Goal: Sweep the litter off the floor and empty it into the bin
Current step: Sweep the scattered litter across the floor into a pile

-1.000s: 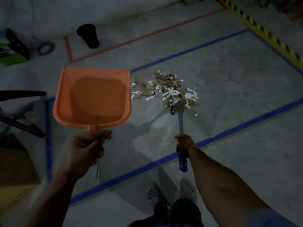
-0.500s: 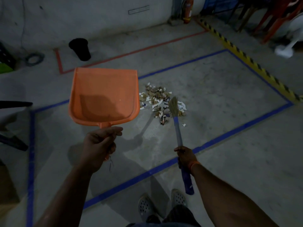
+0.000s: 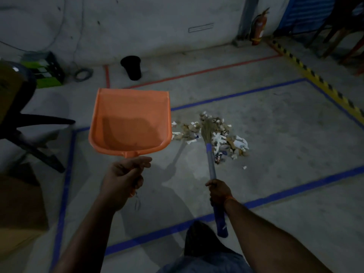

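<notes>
Left hand (image 3: 123,179): fingers curled round the short handle of the orange dustpan (image 3: 130,121), thumb laid along the top
Dustpan: held up off the floor, open pan facing the camera, nothing visible inside it
Right hand (image 3: 218,191): fingers wrapped tight round the blue handle of the hand broom (image 3: 211,160), gripping about mid-shaft, butt end pointing back toward the person
Broom head: straw bristles resting on the litter pile (image 3: 213,134), in its left half
Litter pile: torn white paper and brown scraps heaped on the concrete floor (image 3: 275,134), inside the blue tape rectangle (image 3: 275,196), just right of the dustpan in view
Bin (image 3: 131,67): black, upright near the wall, inside the red tape lines, well apart from the pile
Far edge: fire extinguisher (image 3: 258,28) by the wall, office chair base (image 3: 33,134) at left
</notes>
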{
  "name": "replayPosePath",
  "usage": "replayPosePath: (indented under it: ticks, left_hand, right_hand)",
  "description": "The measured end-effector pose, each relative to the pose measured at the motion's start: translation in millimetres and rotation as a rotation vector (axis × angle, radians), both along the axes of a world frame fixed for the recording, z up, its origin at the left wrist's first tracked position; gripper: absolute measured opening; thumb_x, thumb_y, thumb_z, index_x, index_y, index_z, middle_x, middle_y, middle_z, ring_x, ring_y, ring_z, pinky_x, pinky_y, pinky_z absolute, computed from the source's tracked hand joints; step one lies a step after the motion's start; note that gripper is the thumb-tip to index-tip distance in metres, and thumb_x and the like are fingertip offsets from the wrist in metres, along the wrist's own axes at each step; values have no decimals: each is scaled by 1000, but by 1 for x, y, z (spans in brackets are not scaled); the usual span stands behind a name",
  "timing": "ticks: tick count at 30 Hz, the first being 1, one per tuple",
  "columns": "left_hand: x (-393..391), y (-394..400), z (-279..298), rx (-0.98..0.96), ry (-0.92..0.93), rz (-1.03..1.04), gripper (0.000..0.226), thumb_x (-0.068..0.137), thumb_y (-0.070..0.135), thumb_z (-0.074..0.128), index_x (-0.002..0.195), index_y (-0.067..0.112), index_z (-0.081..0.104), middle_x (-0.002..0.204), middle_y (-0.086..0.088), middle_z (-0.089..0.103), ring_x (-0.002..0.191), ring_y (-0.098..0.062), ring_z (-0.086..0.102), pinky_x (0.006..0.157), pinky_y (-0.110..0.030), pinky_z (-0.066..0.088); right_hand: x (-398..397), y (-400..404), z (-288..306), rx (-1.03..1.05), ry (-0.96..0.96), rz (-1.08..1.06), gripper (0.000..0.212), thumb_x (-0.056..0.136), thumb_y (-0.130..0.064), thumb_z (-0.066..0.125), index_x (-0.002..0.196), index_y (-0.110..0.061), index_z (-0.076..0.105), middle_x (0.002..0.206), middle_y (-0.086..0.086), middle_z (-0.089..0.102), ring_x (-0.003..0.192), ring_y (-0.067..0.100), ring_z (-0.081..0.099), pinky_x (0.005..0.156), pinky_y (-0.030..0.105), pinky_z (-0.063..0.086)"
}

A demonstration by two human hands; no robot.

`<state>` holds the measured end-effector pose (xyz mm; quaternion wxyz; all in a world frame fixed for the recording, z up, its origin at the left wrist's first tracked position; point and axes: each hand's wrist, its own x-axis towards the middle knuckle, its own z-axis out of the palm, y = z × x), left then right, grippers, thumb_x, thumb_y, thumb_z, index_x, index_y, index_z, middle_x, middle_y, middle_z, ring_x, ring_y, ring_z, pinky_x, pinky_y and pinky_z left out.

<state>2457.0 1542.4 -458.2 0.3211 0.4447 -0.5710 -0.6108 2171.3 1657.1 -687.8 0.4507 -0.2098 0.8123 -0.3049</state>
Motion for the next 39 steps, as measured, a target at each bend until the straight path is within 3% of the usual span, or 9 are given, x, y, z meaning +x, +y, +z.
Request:
replayPosePath:
  ticks: [4,9,16,20,22,24,27,31,39]
  left_hand:
    - [11,-38,1,16,-28,32,39,97,-5,50,97,21,79,94,-5,73,44,-11,48,38,-15,29]
    - [3,-110,-3,20,-51,26,36,98,-5,51,99,18,78,95,-6,73,44,-12,49,37,-16,29]
    - [-22,-209,5,19,-137,-47,27,97,-7,51,103,4,74,83,0,72,43,-12,51,35,-16,28]
    - [-27,-253,2,38,-111,-17,30,97,-7,50,103,8,76,92,-5,72,44,-14,51,36,-17,29]
    - [-26,-272,1,53,-98,-17,31,97,-7,50,103,9,76,95,-5,72,44,-13,50,36,-16,29]
    - [-24,-292,0,56,-85,-22,31,97,-7,50,103,9,76,96,-6,72,44,-12,49,36,-15,29]
    - [-22,-322,-4,61,-81,-20,34,97,-7,50,101,14,77,96,-6,72,44,-12,48,35,-16,28]
    - [-19,-358,-9,77,-71,-86,38,97,-5,51,96,20,79,88,-12,69,42,-14,44,38,-15,28]
    - [-5,-426,-10,94,37,-270,40,96,-10,50,93,15,80,93,-11,71,46,-13,44,42,-23,31]
  right_hand:
    - [28,-60,11,-24,-83,62,26,84,-18,45,84,-23,70,68,6,63,55,27,60,50,32,52]
    - [45,-157,-8,-11,-131,239,29,71,-25,41,82,-23,68,72,-3,59,69,27,61,65,39,57]
    - [71,-269,0,14,-201,157,23,90,-7,42,85,-12,64,64,10,56,48,25,55,42,27,46]
    - [63,-305,-15,80,-261,114,25,95,-3,40,91,0,65,67,14,56,49,26,54,37,23,45]
    - [58,-313,-20,126,-300,29,24,96,-6,42,88,-2,64,71,11,57,57,23,55,42,23,48]
    - [57,-317,-32,180,-304,-14,22,87,-21,52,93,-5,66,83,10,65,72,25,63,61,28,58]
    - [61,-318,-59,261,-221,-89,45,80,-34,52,111,-5,67,105,14,71,89,30,67,85,37,57]
    - [85,-313,-31,264,-91,-248,30,95,-30,46,105,-15,70,112,10,69,91,29,65,84,35,56]
    - [132,-337,-12,106,18,-305,20,91,-20,50,87,-31,65,105,3,68,88,27,66,81,35,57]
